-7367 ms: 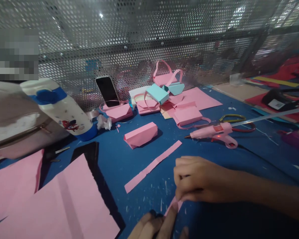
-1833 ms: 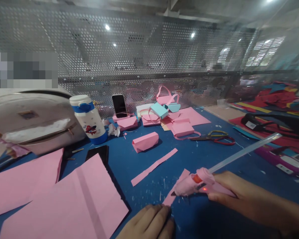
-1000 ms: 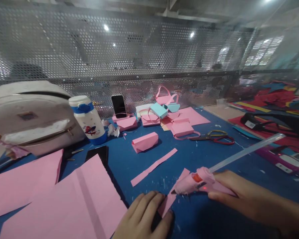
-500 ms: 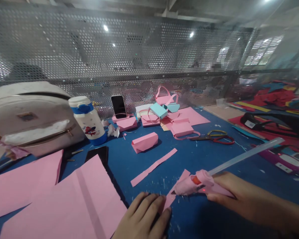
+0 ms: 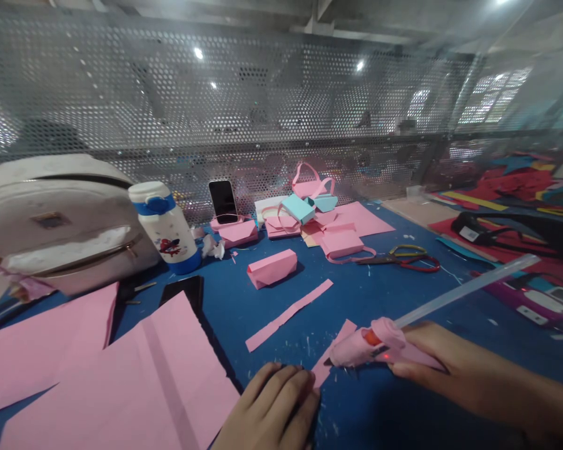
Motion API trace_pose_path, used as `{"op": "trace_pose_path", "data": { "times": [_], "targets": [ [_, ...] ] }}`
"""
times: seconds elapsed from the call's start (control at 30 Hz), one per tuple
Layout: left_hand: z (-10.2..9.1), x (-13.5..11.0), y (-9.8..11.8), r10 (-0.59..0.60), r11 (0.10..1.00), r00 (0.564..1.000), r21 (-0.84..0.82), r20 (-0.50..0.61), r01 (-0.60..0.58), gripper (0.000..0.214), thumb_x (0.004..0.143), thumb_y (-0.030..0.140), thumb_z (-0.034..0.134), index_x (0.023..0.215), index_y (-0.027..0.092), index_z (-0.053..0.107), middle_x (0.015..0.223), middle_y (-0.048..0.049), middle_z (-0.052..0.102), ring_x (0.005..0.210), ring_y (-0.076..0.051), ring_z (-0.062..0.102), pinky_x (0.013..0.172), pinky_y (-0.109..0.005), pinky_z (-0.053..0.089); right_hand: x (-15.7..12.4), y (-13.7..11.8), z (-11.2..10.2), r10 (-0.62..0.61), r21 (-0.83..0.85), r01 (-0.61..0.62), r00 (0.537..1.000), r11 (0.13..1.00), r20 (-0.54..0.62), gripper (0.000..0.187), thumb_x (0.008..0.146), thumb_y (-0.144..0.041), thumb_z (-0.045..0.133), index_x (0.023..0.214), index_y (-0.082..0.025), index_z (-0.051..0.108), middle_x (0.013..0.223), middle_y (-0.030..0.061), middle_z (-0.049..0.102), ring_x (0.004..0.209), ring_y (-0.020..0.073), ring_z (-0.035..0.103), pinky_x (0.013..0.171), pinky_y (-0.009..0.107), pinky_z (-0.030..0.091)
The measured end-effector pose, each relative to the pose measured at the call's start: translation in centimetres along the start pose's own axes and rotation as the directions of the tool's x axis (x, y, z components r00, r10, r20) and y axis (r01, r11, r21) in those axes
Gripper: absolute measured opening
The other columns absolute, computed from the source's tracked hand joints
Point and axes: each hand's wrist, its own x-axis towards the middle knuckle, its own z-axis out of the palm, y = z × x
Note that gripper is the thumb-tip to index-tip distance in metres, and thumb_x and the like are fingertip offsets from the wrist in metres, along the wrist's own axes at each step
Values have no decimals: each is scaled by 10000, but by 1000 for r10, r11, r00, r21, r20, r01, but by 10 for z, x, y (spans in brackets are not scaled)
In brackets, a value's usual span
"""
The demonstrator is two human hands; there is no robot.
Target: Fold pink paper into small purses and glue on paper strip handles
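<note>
Pink glue gun (image 5: pixel 363 347) is clamped in my right hand (image 5: pixel 425 356), fingers wrapped round the grip. The nozzle points left, right at the short pink strip (image 5: pixel 344 330) lying on the blue tabletop (image 5: pixel 385 294). My left hand (image 5: pixel 272 412) isn't gripping anything. It lies flat, fingers out, pinning the near end of that strip.

Half a second back it looked almost the same; the left hand has just slid a touch toward me. About seven seconds ago the gun was lying up by the scissors (image 5: pixel 406 257) and my right hand was pressing the paper instead.

A clear glue stick (image 5: pixel 469 287) pokes out of the back of the gun. A longer strip (image 5: pixel 288 314) lies just beyond, then a folded paper box (image 5: pixel 272 267). Big creased pink sheets (image 5: pixel 136 381) cover the left side. The tabletop is speckled with white flecks.

Further back there's a pile of little pink and teal paper bags (image 5: pixel 314 209), a phone (image 5: pixel 223 200) propped upright, a white bottle (image 5: pixel 165 226) with a blue band and a pale zip bag (image 5: pixel 56 219). All of that sits against a shiny perforated metal screen (image 5: pixel 263 112).
</note>
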Motion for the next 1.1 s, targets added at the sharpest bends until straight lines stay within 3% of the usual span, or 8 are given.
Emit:
{"op": "trace_pose_path", "data": {
  "times": [0.17, 0.43, 0.73, 0.87, 0.93, 1.0, 1.1],
  "targets": [
    [-2, -3, -2, 52, 997, 997, 52, 59, -55, 334, 1046, 243, 376, 1200, 192, 669, 1186, -39, 705, 1057, -190, 641, 966, -322, 498, -1, -3, -2, -14, 5, 14, 1000, 1000, 0, 340, 933, -425, 529, 1147, -259, 733, 1162, 44, 731, 1018, 290, 694, 876, 325, 554],
    [2, -3, 0, 48, 998, 999, 46, 15, -48, 319, 1042, 215, 394, 1175, 178, 681, 1179, -11, 714, 1054, -169, 636, 1031, -317, 452, 0, 7, 2, -44, 44, 44, 999, 998, 3, 344, 933, -436, 549, 1152, -246, 734, 1153, 47, 734, 1056, 304, 682, 882, 336, 557],
    [-4, 5, -2, 54, 997, 998, 47, 23, -55, 399, 1065, 190, 296, 1179, 182, 679, 1147, 14, 723, 1019, -157, 645, 966, -307, 473, 1, 6, 3, 13, 23, -12, 1000, 1000, -26, 439, 931, -523, 507, 1201, -246, 714, 1191, 74, 713, 1062, 316, 667, 968, 398, 510],
    [0, 2, -1, 33, 998, 999, 58, -2, -33, 349, 1054, 196, 357, 1143, 190, 695, 1141, 3, 726, 1029, -166, 646, 984, -319, 461, 1, 8, 2, 30, 51, -29, 1000, 998, -7, 420, 928, -531, 513, 1146, -245, 729, 1107, 83, 731, 1013, 307, 668, 925, 379, 515],
    [2, 1, 0, 24, 998, 1000, 65, -19, -23, 337, 1053, 210, 372, 1125, 196, 701, 1140, -8, 728, 1039, -177, 647, 984, -333, 467, 0, 12, 2, 44, 93, -45, 999, 995, 12, 413, 916, -545, 528, 1105, -237, 729, 1038, 92, 727, 985, 299, 659, 859, 352, 527],
    [3, 0, 0, 28, 997, 1000, 71, -5, -28, 344, 1057, 222, 362, 1135, 199, 696, 1149, -16, 725, 1046, -184, 649, 970, -343, 484, 0, 17, 1, 131, 177, -138, 990, 975, 53, 481, 884, -623, 532, 1057, -211, 711, 844, 82, 691, 788, 251, 649, 656, 292, 525],
    [2, -2, 0, 42, 996, 999, 77, 16, -43, 358, 1059, 220, 345, 1155, 198, 690, 1164, -30, 719, 1053, -193, 651, 954, -359, 506, 0, 26, 0, 240, 329, -279, 958, 902, 155, 587, 844, -726, 516, 979, -170, 646, 596, -16, 489, 490, 120, 438, 439, 208, 341]
  ]
}}
